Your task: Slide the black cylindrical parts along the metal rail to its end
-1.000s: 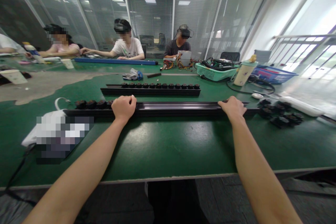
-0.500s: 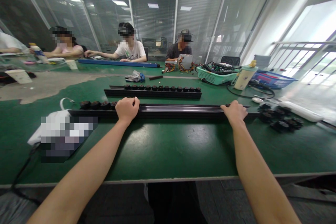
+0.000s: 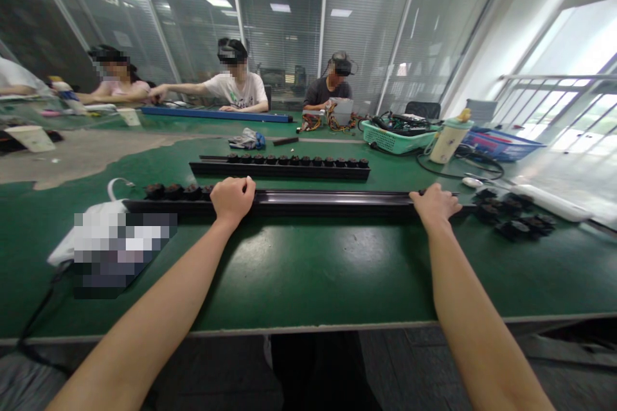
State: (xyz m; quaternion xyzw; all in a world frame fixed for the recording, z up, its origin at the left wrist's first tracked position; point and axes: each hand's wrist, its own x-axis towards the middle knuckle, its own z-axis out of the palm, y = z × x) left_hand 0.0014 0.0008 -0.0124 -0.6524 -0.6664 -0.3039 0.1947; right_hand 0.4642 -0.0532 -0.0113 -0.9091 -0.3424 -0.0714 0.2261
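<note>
Head view: resting both hands on a long black rail (image 3: 332, 210), laid roughly parallel to the bench's near edge and set back from it. Left hand (image 3: 233, 201) lowered over the channel, just beside a row of black round parts (image 3: 155, 191) at the rail's left end. Left fingers curled down, largely hidden by the back of the hand; impossible to tell whether clamped on a part or on the rail. Right hand (image 3: 436, 203) laid over the rail toward its right end, thumb toward the bare shiny stretch of channel; fingers bent over the far side, grip likewise impossible to tell.

Compared with half a second ago, right hand shifted slightly along the rail toward the bench's right edge, nearer to the loose black parts (image 3: 525, 227); left hand at nearly the same spot. Beyond, toward the bench's far edge, a second black rail (image 3: 279, 171) filled with similar round parts, unmoved on the bench (image 3: 313, 270). Farther back toward the right edge, a green basket (image 3: 400, 140) near a pale yellow tumbler (image 3: 446, 144).
</note>
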